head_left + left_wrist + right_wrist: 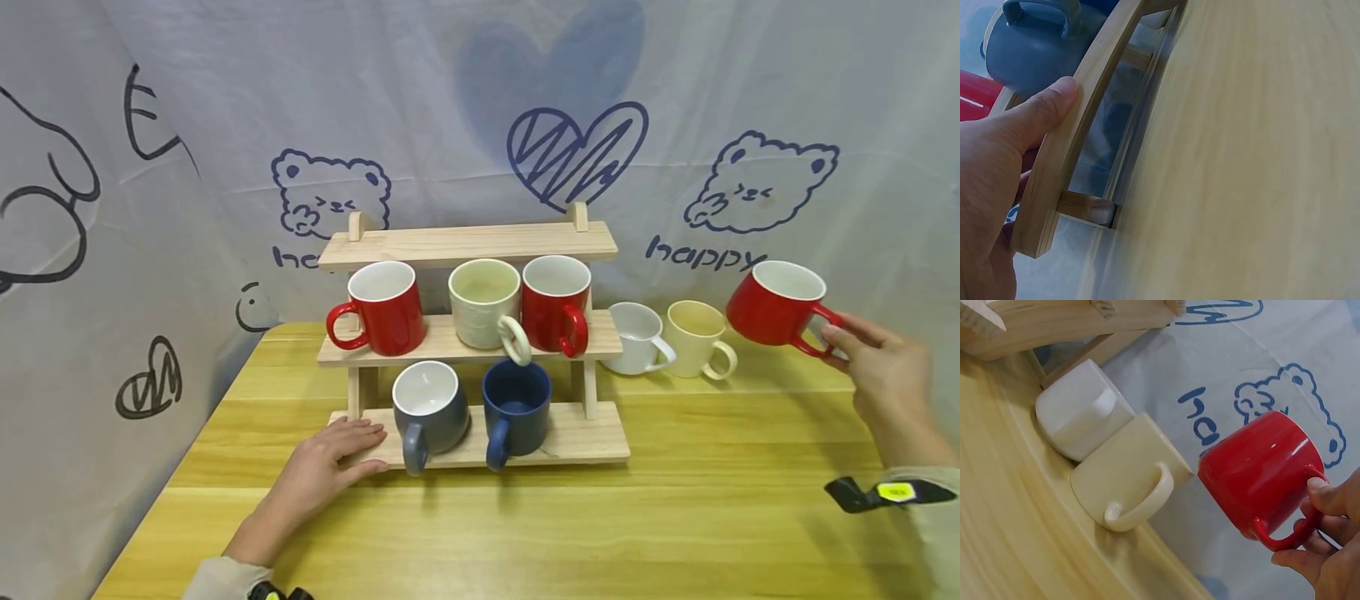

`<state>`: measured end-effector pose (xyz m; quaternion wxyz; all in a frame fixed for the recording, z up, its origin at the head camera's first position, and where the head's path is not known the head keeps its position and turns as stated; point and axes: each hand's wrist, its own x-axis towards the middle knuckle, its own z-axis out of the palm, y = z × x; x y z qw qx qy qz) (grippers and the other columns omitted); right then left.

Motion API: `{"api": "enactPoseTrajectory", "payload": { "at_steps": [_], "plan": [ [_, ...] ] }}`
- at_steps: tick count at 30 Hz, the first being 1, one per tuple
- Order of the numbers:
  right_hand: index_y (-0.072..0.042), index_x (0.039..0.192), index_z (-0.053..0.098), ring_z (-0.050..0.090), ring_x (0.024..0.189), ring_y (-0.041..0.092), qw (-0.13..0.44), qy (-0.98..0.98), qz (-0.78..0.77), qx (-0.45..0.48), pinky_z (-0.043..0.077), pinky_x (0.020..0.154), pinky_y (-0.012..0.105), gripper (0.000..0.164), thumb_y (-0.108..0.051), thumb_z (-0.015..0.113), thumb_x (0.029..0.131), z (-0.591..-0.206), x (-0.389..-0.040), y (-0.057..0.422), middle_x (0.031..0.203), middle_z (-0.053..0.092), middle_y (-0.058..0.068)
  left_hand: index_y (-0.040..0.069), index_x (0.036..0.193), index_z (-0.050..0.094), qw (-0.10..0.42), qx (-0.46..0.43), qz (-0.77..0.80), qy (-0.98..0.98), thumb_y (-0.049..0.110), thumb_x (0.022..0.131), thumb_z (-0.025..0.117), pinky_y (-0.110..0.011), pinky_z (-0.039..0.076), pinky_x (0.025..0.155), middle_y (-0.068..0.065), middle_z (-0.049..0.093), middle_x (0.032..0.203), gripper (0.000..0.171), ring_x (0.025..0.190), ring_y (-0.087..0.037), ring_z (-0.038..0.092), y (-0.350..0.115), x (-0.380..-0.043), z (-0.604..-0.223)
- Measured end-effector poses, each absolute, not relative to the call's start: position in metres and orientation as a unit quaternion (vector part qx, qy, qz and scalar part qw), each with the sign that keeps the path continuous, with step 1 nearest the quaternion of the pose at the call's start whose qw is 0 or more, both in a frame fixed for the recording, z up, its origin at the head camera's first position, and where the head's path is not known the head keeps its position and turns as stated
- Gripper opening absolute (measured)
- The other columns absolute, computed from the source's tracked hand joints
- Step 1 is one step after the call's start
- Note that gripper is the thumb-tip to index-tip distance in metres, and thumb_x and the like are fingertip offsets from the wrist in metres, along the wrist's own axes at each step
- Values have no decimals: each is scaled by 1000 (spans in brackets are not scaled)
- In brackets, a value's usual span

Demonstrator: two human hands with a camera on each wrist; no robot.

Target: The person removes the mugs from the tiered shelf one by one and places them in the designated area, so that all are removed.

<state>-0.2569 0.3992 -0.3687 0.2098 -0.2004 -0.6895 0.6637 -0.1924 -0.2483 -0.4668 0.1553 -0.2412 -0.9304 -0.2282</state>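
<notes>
My right hand (892,379) holds a red mug (777,305) with a white inside by its handle, raised above the table at the right. In the right wrist view, thumb and fingers pinch the red handle (1291,540). My left hand (322,467) rests on the left end of the bottom board of a wooden display rack (585,437), its thumb along the front edge (1063,119). Near those fingers stands a grey-blue mug (431,408), with a dark blue mug (517,408) beside it. The middle shelf bears a red mug (393,312), a cream mug (483,304) and another red mug (553,308).
On the table right of the rack stand a white mug (632,340) and a pale yellow mug (693,342), close together. The rack's top shelf (472,243) carries no mug. Behind hangs a pale curtain (450,108) with drawings. The wooden table (525,533) extends in front.
</notes>
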Motion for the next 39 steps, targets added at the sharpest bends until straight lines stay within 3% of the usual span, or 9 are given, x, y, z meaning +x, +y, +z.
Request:
{"api": "enactPoseTrajectory", "payload": {
  "at_steps": [5,13,22,29,39],
  "plan": [
    [-16,130,66,57,84,4,202,-694,659,-210,54,58,9,46,-19,74,84,-378,-257,403,95,59,-11,13,117,73,162,-244,-229,-928,36,80,80,-46,40,109,0,69,119,45,117,-23,61,-249,-193,-468],
    [-17,127,67,60,70,-4,194,-674,685,-200,55,56,10,47,-20,77,82,-392,-253,411,85,62,-17,12,115,74,180,-253,-229,-922,33,78,82,-44,41,108,0,70,117,43,115,-23,62,-249,-194,-470],
    [-15,107,77,62,75,-2,217,-622,727,-193,57,59,13,31,-13,82,77,-410,-254,412,83,66,-16,13,115,74,177,-251,-228,-924,34,77,82,-44,41,108,2,70,116,44,114,-22,62,-248,-192,-471],
    [-16,118,73,62,72,-3,212,-633,712,-217,55,59,11,40,-15,80,79,-417,-258,414,84,63,-16,13,115,74,177,-252,-228,-924,34,76,83,-41,40,109,2,70,116,45,115,-21,62,-249,-191,-471],
    [-19,116,74,58,78,-3,204,-646,699,-229,55,62,9,38,-16,82,79,-427,-259,418,84,63,-19,13,115,74,183,-257,-229,-921,34,77,82,-40,40,110,2,70,117,44,115,-21,62,-249,-193,-471]
  ]
}}
